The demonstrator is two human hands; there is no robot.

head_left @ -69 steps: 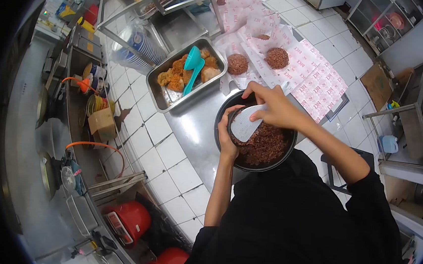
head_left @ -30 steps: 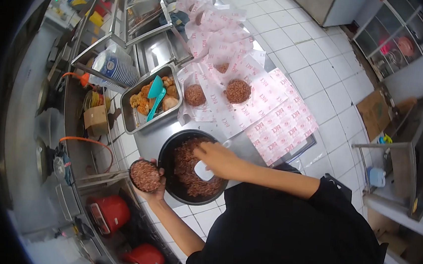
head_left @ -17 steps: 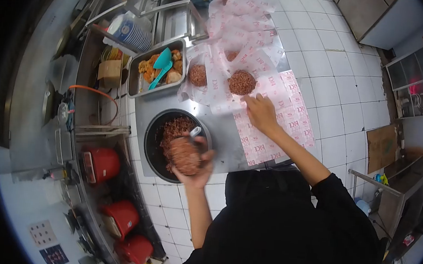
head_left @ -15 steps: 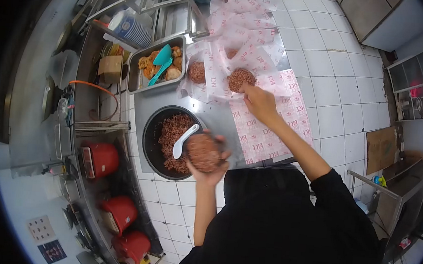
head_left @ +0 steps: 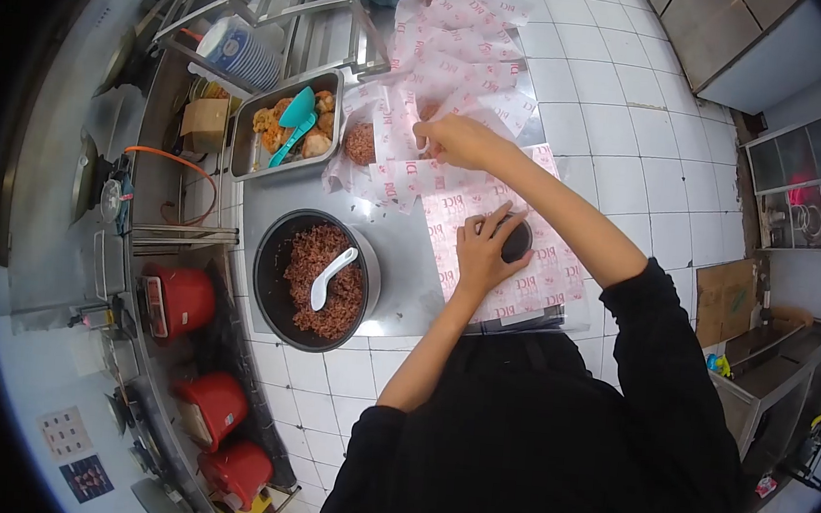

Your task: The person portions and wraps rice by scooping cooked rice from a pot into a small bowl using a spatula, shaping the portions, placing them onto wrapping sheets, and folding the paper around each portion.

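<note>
Well, from my head view, my two hands are well apart. My left hand (head_left: 481,252) is clamped over a dark bowl (head_left: 518,241), fingers spread across it and round its side; the bowl looks mouth-down on a printed sheet (head_left: 549,272) at the near end of the counter (head_left: 393,299). My right hand (head_left: 469,145) is farther out, thumb and fingers close together at a crumpled wrapper (head_left: 397,132); I can't tell whether they grip it. Just left of that hand, a rice mound (head_left: 361,144) sits among the wrappers. To the left of the bowl stands the pot (head_left: 371,273), with rice (head_left: 310,249) and a white spoon (head_left: 332,279) lying on it. Beyond the pot, the tray (head_left: 287,172) holds chicken (head_left: 318,143) and a turquoise scoop (head_left: 296,117)
</note>
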